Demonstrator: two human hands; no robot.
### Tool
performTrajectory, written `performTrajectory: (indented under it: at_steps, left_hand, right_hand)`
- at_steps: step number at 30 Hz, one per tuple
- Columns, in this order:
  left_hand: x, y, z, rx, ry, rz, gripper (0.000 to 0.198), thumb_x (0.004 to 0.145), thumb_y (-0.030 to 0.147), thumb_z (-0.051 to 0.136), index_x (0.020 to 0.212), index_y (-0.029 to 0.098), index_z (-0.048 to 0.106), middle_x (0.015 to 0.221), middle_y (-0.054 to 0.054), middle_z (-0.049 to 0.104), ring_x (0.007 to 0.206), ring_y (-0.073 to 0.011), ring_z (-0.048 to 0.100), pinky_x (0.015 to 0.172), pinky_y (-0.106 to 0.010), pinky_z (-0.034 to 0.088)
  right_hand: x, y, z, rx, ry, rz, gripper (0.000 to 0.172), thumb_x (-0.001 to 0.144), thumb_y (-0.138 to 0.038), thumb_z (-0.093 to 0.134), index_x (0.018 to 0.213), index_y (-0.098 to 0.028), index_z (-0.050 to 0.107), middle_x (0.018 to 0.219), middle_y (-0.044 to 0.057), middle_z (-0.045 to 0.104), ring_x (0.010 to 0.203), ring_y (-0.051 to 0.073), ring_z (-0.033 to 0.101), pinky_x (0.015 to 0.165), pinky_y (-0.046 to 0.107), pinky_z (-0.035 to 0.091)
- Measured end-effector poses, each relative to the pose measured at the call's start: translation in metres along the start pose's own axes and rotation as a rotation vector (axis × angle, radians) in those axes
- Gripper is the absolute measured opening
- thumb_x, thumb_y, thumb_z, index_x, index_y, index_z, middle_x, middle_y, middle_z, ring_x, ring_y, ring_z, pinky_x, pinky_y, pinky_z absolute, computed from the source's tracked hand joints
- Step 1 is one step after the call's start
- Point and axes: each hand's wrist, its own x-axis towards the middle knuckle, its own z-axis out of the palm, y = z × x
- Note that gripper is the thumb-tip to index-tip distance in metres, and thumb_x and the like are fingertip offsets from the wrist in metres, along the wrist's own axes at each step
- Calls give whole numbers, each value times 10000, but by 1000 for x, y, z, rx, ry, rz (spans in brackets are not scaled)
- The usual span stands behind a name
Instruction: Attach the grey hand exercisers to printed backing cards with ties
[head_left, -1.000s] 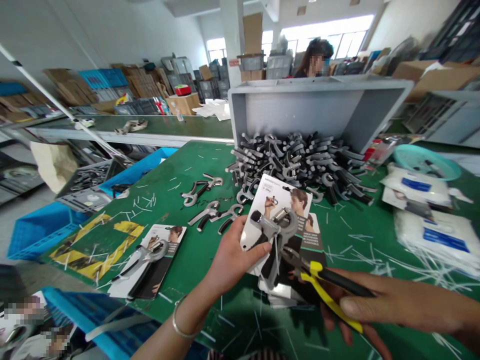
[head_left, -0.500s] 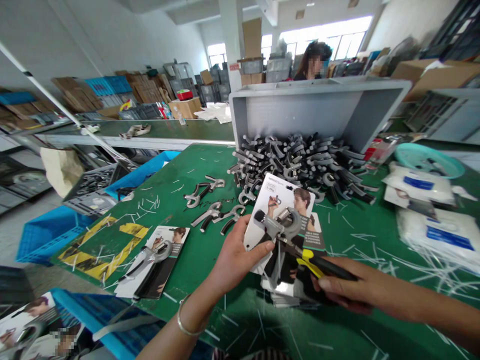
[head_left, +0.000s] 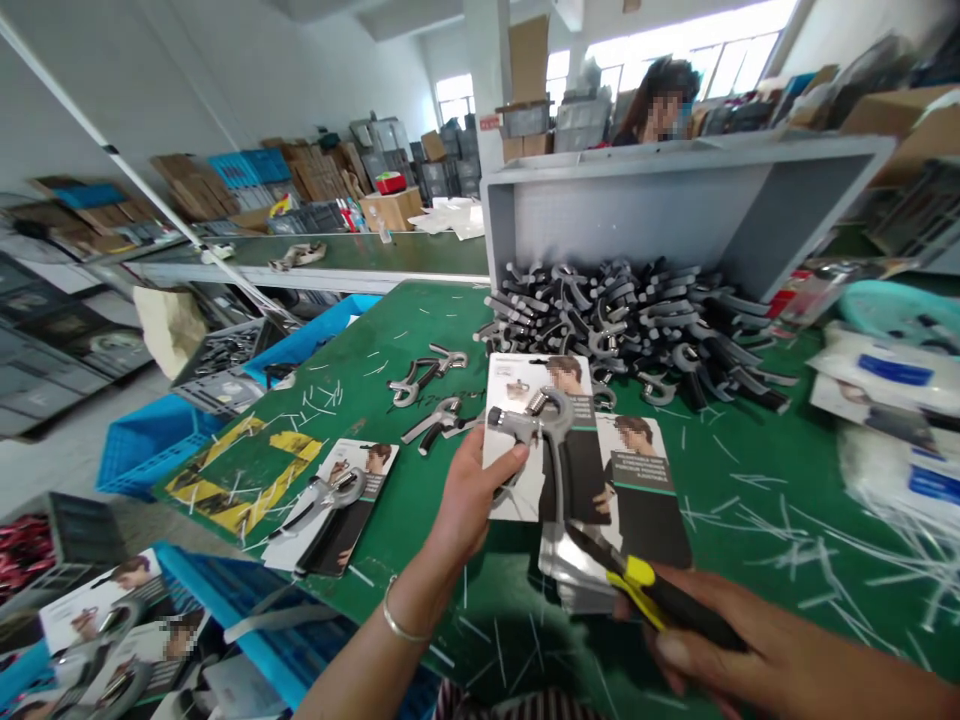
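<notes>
My left hand (head_left: pixel 469 500) pinches a printed backing card (head_left: pixel 510 385), thumb in front, with a grey-and-black hand grip strengthener (head_left: pixel 559 455) mounted on it. My right hand (head_left: pixel 712 640) is wrapped round pliers (head_left: pixel 641 580) with black and yellow handles. Their jaws lie just below the card, close to the lower end of the grip strengthener's handle; whether they touch cannot be told. Under them rests a stack of printed cards (head_left: pixel 652 520). To the left, another carded grip strengthener (head_left: pixel 337 500) lies on the green table (head_left: pixel 420 500).
A grey crate (head_left: pixel 630 210) lies tipped on its side, a heap of grip strengtheners (head_left: pixel 615 320) spilling out. Loose ones (head_left: pixel 442 415) lie nearer. White plastic strips (head_left: pixel 787 540) litter the table. Bags (head_left: pixel 877 400) sit right, blue bins (head_left: pixel 247 620) left. A person (head_left: pixel 656 105) is behind the crate.
The pliers have drawn down and away from the middle of the grip strengthener. My left hand has turned the card more upright. The view has shifted, moving the background rightward.
</notes>
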Motion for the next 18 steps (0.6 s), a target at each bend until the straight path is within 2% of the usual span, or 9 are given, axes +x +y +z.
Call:
performTrajectory:
  at_steps: [1, 3, 5, 7, 10, 13, 16, 18]
  left_hand:
    - [-1, -1, 3, -37, 49, 43, 420, 824, 310, 722, 1199, 182, 582, 1185, -75, 689, 989, -195, 670, 899, -324, 512]
    - [-6, -4, 13, -113, 125, 107, 416, 854, 314, 689, 1232, 200, 557, 1282, -78, 650, 1090, -206, 650, 944, -332, 504]
    - [-12, -6, 25, -185, 171, 138, 400, 869, 322, 673, 1233, 215, 546, 1288, -69, 649, 1112, -211, 649, 935, -325, 513]
    - [-17, -8, 34, -261, 192, 149, 374, 879, 324, 664, 1219, 221, 545, 1242, -60, 671, 1078, -211, 667, 911, -322, 524]
    - [-21, -8, 40, -341, 202, 151, 391, 889, 330, 655, 1247, 221, 539, 1211, -62, 687, 1056, -215, 680, 903, -323, 528]
    - [-23, -8, 40, -375, 207, 149, 434, 896, 327, 645, 1302, 230, 525, 1227, -64, 685, 1104, -227, 666, 920, -325, 523]
    - [-25, -9, 37, -391, 197, 145, 393, 906, 307, 633, 1282, 244, 540, 1239, -50, 681, 1117, -217, 660, 941, -322, 513]
    - [-26, -10, 36, -402, 199, 144, 344, 907, 294, 634, 1239, 243, 559, 1235, -44, 682, 1102, -207, 665, 952, -322, 506]
  right_hand:
    - [1, -1, 6, 197, -98, 6, 454, 933, -500, 537, 1318, -262, 573, 1088, 104, 692, 824, 221, 672, 696, 328, 526]
    - [11, 1, 24, 566, -231, -48, 582, 895, -502, 590, 1409, -241, 505, 1165, 115, 682, 967, 240, 673, 823, 348, 509]
    - [26, 4, 47, 867, -294, -117, 657, 833, -489, 655, 1410, -211, 513, 1159, 128, 692, 1049, 251, 660, 927, 367, 462]
    - [43, 6, 68, 1076, -328, -150, 695, 785, -498, 686, 1391, -194, 535, 1097, 136, 712, 1026, 251, 671, 929, 368, 454]
    - [61, 3, 87, 1195, -324, -186, 778, 734, -539, 718, 1401, -190, 523, 1048, 140, 721, 978, 243, 680, 892, 354, 463]
    - [68, 1, 90, 1200, -299, -191, 800, 715, -549, 738, 1401, -200, 523, 1019, 128, 719, 928, 228, 681, 852, 335, 471]
    - [70, 6, 90, 1186, -282, -235, 641, 788, -522, 693, 1319, -177, 594, 834, 80, 680, 717, 156, 639, 676, 250, 460]
    - [71, 12, 92, 1194, -228, -263, 502, 834, -499, 655, 1207, -164, 658, 689, 28, 590, 567, 100, 538, 555, 197, 394]
